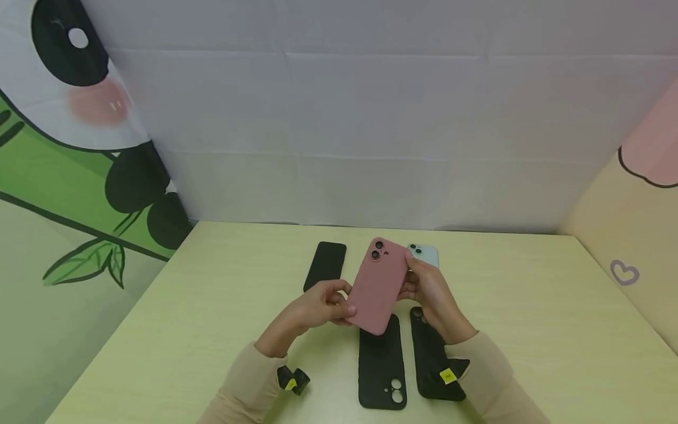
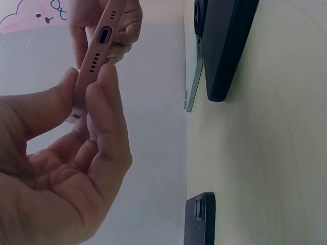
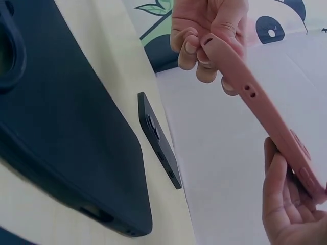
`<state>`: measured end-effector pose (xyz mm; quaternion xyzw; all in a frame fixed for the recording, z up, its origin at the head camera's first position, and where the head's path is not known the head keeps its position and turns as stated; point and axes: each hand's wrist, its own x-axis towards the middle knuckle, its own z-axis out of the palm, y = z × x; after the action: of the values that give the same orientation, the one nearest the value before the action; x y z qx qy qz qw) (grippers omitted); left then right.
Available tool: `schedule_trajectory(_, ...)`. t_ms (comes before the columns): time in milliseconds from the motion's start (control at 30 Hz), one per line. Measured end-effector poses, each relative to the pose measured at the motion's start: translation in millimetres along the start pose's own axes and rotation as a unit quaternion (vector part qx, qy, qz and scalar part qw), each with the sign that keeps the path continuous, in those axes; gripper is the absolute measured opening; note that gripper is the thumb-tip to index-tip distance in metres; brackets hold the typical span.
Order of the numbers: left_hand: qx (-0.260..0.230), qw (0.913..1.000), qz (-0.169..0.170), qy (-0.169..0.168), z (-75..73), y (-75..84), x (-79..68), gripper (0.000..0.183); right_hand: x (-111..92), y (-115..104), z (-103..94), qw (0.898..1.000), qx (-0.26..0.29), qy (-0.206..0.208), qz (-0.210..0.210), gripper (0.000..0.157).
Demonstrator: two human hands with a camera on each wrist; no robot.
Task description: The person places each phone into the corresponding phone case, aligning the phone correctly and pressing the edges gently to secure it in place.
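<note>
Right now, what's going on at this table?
A person's left hand pinches the lower left corner of a pink phone case and the right hand grips its upper right edge, holding it above the table. A black phone and a pale blue phone lie beyond; nearer lie a black case and another black item, partly hidden by the right arm.

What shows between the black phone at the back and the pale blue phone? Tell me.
In the head view, the pink phone, held up by the left hand and right hand, shows between them.
</note>
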<state>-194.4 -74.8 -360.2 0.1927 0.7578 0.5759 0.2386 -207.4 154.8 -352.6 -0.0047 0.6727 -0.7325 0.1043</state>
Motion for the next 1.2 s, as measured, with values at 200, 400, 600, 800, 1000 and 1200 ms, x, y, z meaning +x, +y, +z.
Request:
schedule_trajectory(200,0.0,1.0,0.008,0.002,-3.3,-4.6,-0.1,0.02,-0.1,0.4,-3.0,1.0,0.004,0.021,-0.021,0.043)
schedule_trajectory(400,0.0,1.0,0.003,-0.001,-4.6,-7.2,-1.6,0.019,1.6,1.8,-3.5,0.998,0.002,0.025,-0.051,0.035)
schedule_trajectory(600,0.001,0.9999,-0.001,-0.016,-6.2,-5.7,-3.2,0.018,3.1,2.3,-2.9,0.998,-0.015,0.033,-0.059,0.037)
schedule_trajectory(800,0.016,0.9997,-0.006,-0.02,-6.8,-4.2,-4.7,0.018,2.8,2.8,-1.6,0.995,-0.03,0.052,-0.073,0.035)
schedule_trajectory(1000,0.028,0.9993,-0.015,-0.019,-6.2,-3.6,-4.9,0.016,2.0,2.3,-1.3,0.992,-0.049,0.083,-0.076,0.034)
schedule_trajectory(1200,0.047,0.9986,-0.012,-0.018,-8.0,-3.0,-4.3,0.019,2.0,1.2,-2.8,0.995,-0.034,0.072,-0.053,0.032)
